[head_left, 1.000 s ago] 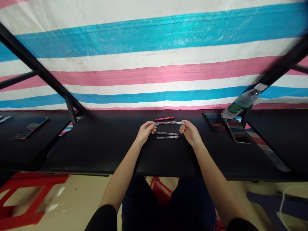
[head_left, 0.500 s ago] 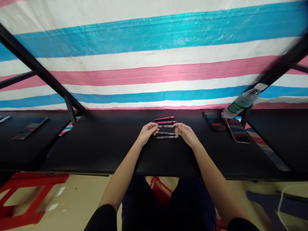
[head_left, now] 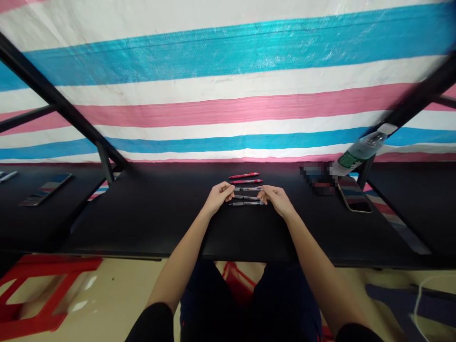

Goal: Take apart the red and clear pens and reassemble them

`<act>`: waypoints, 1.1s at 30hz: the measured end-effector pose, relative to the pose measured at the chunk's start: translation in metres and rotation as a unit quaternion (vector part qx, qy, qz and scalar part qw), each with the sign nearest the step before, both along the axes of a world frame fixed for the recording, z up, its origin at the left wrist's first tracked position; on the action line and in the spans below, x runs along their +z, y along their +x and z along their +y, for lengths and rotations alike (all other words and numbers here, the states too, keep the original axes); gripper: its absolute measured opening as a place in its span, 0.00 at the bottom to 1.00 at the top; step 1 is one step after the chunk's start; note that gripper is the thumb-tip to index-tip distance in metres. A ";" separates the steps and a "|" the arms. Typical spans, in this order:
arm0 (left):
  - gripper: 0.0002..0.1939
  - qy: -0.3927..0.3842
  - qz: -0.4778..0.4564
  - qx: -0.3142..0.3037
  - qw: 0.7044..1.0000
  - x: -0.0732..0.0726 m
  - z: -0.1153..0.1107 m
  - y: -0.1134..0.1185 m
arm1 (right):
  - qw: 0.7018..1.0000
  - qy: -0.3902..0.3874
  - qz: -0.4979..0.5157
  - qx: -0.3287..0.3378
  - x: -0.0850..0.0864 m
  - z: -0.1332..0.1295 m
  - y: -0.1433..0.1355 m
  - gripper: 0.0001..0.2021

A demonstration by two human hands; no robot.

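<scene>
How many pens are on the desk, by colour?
Red pens: 2
Clear-and-grey pens: 3
Total: 5 pens, in a row between the left hand and right hand.

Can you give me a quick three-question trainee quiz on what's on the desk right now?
1. How many pens lie in the row between the hands on the black desk?
2. True or false: the smartphone lies to the left of the left hand.
3. Which pens are farthest from the person? A) the two red pens B) the clear pens C) none, all are the same colour.

Key
1. Five: two red, three clear with dark parts.
2. False: it lies right of the right hand, near the tilted water bottle.
3. A. Both hands meet the ends of a clear pen in the middle of the row.
</scene>
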State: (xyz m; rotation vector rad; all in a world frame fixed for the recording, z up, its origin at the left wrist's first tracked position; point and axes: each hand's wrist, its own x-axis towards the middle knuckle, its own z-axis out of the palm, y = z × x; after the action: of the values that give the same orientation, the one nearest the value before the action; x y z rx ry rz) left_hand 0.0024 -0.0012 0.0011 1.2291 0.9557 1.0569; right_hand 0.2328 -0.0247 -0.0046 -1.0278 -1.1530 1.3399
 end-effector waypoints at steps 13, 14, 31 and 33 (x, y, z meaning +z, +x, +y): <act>0.17 -0.007 0.000 -0.049 0.999 0.000 -0.003 0.002 | 0.984 -0.022 0.149 0.098 0.000 -0.003 0.005 0.16; 0.17 -0.006 0.003 -0.054 0.999 0.001 -0.003 0.002 | 0.985 -0.016 0.143 0.093 0.000 -0.003 0.005 0.16; 0.16 0.000 -0.025 -0.021 0.999 -0.004 0.001 0.000 | 1.000 0.026 -0.011 0.002 -0.005 0.002 0.001 0.17; 0.17 -0.001 -0.018 -0.018 1.000 -0.003 0.001 0.000 | 0.997 0.044 -0.056 -0.010 -0.007 0.003 0.001 0.18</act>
State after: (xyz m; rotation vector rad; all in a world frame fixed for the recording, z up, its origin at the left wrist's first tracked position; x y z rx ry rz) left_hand 0.0023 -0.0002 -0.0021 1.2184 0.9035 1.0467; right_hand 0.2341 -0.0216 -0.0114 -1.0572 -1.2713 1.2180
